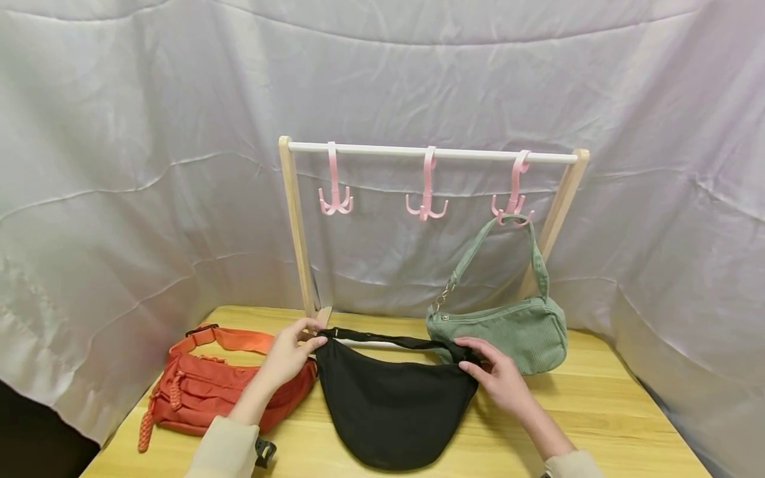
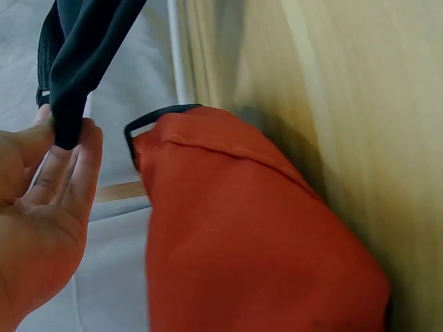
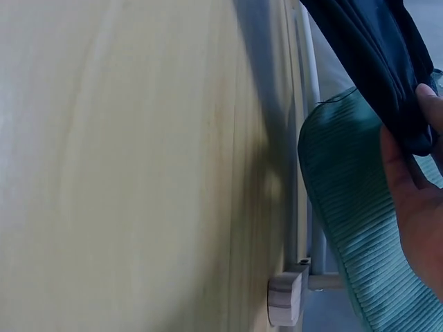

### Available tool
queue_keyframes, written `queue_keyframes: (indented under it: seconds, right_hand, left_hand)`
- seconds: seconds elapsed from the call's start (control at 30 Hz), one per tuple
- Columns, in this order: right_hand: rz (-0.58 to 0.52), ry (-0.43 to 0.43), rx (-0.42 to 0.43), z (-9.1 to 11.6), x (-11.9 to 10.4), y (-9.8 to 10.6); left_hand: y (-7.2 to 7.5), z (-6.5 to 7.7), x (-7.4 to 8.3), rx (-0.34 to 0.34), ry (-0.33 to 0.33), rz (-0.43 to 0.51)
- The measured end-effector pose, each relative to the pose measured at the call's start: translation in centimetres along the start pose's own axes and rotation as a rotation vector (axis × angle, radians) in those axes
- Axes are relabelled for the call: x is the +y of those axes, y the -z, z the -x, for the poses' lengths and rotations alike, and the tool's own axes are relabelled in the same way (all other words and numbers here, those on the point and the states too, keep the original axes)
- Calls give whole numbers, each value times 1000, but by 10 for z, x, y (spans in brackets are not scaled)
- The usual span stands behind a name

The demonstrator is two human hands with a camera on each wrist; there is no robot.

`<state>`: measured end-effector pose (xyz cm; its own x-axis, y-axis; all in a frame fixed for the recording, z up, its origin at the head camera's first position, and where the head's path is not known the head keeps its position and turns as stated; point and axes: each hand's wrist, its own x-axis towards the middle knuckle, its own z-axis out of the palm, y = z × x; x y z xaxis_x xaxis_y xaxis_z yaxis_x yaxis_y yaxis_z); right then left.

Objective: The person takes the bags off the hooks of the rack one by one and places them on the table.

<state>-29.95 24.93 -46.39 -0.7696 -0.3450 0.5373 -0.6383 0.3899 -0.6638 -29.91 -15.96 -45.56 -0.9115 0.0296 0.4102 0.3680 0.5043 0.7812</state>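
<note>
A black shoulder bag (image 1: 397, 411) hangs between my two hands, its strap stretched along the top. My left hand (image 1: 289, 355) pinches its left upper corner; in the left wrist view thumb and fingers meet on the dark fabric (image 2: 83, 62). At the right upper corner, my right hand (image 1: 493, 372) grips the bag where the strap joins. A green corduroy bag (image 1: 508, 335) hangs by its handle from the right pink hook (image 1: 515, 186), just behind my right hand. Beside my left forearm lies a red waist bag (image 1: 206, 392) on the table.
A rack with a white bar (image 1: 382, 151) and wooden posts (image 1: 297, 232) stands at the table's back. The left pink hook (image 1: 335, 186) and middle pink hook (image 1: 427, 189) carry no bag. Grey cloth (image 1: 149, 133) surrounds the wooden table (image 1: 597, 425).
</note>
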Motion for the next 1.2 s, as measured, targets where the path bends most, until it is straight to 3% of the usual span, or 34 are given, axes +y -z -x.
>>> queue_keyframes:
  seconds: [0.23, 0.5, 0.73, 0.93, 1.2]
  right_hand:
    - [10, -19, -5, -2, -19, 1]
    - [65, 84, -22, -1, -15, -4]
    - [72, 13, -40, 2, -14, -11]
    - [95, -15, -54, 5, 11, -21]
    - [122, -144, -151, 4, 28, -24]
  left_hand:
    - [-7, -2, -12, -76, 35, -74]
    - [-9, -1, -17, -126, 62, -211]
    - [-9, 1, -17, -138, 104, -235]
    - [-9, 1, -22, -174, 132, -250]
    - [-10, 2, -25, -205, 158, -225]
